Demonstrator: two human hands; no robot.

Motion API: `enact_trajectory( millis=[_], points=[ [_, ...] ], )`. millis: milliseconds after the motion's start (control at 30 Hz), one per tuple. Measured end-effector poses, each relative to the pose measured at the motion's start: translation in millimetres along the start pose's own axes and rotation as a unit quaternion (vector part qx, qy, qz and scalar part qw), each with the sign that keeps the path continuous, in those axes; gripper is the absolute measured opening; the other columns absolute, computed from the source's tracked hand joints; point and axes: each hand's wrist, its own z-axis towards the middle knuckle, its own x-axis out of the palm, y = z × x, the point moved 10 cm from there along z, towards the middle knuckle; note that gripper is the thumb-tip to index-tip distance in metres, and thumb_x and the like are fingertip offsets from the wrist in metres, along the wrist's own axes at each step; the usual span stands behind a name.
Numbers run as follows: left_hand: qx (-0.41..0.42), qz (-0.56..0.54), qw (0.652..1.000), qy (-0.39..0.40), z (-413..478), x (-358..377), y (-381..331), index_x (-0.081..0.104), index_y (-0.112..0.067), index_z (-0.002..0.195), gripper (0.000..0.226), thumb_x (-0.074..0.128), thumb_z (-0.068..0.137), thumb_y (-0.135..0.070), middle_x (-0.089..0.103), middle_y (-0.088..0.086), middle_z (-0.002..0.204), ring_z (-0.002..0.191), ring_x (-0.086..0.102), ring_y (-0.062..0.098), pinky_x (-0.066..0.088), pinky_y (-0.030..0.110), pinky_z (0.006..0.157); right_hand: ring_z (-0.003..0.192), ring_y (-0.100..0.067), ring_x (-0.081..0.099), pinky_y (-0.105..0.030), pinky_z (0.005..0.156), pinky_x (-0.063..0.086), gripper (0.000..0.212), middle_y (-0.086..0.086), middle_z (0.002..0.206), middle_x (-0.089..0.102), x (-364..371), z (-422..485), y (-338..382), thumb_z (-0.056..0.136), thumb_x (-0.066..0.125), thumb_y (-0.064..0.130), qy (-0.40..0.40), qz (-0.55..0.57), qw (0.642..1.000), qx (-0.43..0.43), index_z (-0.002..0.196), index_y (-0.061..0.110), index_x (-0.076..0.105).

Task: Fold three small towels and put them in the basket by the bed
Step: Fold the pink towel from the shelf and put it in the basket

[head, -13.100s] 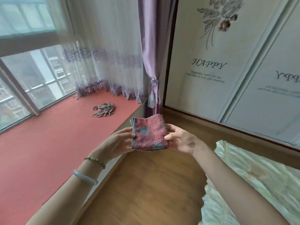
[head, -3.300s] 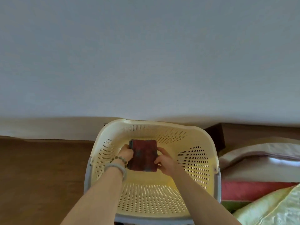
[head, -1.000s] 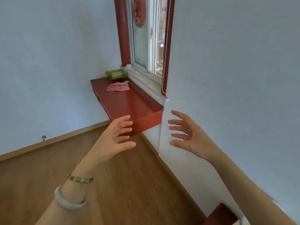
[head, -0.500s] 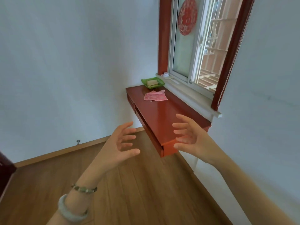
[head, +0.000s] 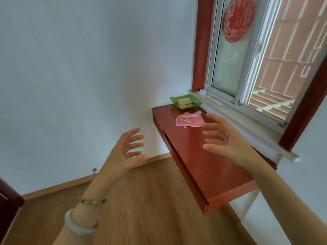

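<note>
Fingers spread wide on my left hand (head: 127, 151), holding nothing. I should reach over the red shelf (head: 203, 167) and lift the pink towel (head: 190, 119) by two corners. It lies rumpled and unfolded near the green tray (head: 193, 105). My right hand (head: 224, 140), equally splayed and empty, hovers near it.

Pink towel (head: 189, 120) with a paler pattern, glossy red-brown worktop (head: 203, 161), green tray (head: 185, 102) holding beige folded paper, round red paper-cut (head: 238, 18) on frosted window glass, white walls, warm brown wood-grain floor (head: 141, 209)
</note>
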Motion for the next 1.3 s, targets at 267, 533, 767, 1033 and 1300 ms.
enact_trajectory(
  millis=[267, 533, 767, 1033, 1300],
  points=[
    [0.009, 0.004, 1.000, -0.008, 126, -27, 41, 0.043, -0.039, 0.124, 0.070, 0.075, 0.062, -0.031, 0.056, -0.007, 0.125, 0.111, 0.059, 0.013, 0.053, 0.027, 0.091, 0.109, -0.005, 0.060, -0.025, 0.088, 0.052, 0.078, 0.011, 0.118, 0.058, 11, 131, -26, 0.073, 0.073, -0.004, 0.006, -0.003, 1.000, 0.004, 0.124, 0.045, 0.042],
    [0.011, 0.009, 0.999, 0.034, 244, -57, 113, 0.043, -0.043, 0.121, 0.068, 0.076, 0.063, -0.031, 0.057, -0.010, 0.120, 0.107, 0.060, 0.010, 0.053, 0.023, 0.086, 0.110, -0.009, 0.059, -0.028, 0.089, 0.052, 0.073, 0.007, 0.120, 0.057, 43, 237, -77, 0.072, 0.077, 0.007, -0.012, -0.020, 0.999, 0.030, 0.123, 0.049, 0.044],
    [0.059, 0.024, 0.989, 0.135, 378, -68, 156, 0.042, -0.043, 0.121, 0.064, 0.077, 0.074, -0.018, 0.055, -0.018, 0.118, 0.105, 0.058, -0.002, 0.051, 0.015, 0.080, 0.106, -0.011, 0.062, -0.039, 0.094, 0.051, 0.072, 0.000, 0.121, 0.057, 57, 330, -116, 0.074, 0.073, -0.002, -0.092, -0.009, 0.993, 0.068, 0.128, 0.037, 0.046],
    [0.065, -0.016, 0.966, 0.250, 485, -33, 189, 0.047, -0.039, 0.121, 0.061, 0.077, 0.075, -0.012, 0.058, -0.011, 0.117, 0.102, 0.060, 0.004, 0.052, 0.022, 0.084, 0.108, -0.012, 0.060, -0.029, 0.090, 0.052, 0.075, 0.003, 0.121, 0.056, 46, 378, -163, 0.071, 0.077, 0.007, -0.184, -0.031, 0.973, 0.138, 0.133, 0.032, 0.041],
    [0.044, -0.034, 0.939, 0.341, 551, 57, 230, 0.046, -0.027, 0.129, 0.063, 0.076, 0.075, -0.015, 0.057, -0.013, 0.117, 0.102, 0.059, 0.001, 0.049, 0.014, 0.083, 0.105, -0.013, 0.061, -0.027, 0.089, 0.052, 0.064, -0.004, 0.119, 0.058, -11, 390, -232, 0.076, 0.073, 0.000, -0.252, -0.061, 0.945, 0.197, 0.118, 0.041, 0.051]
  ],
)
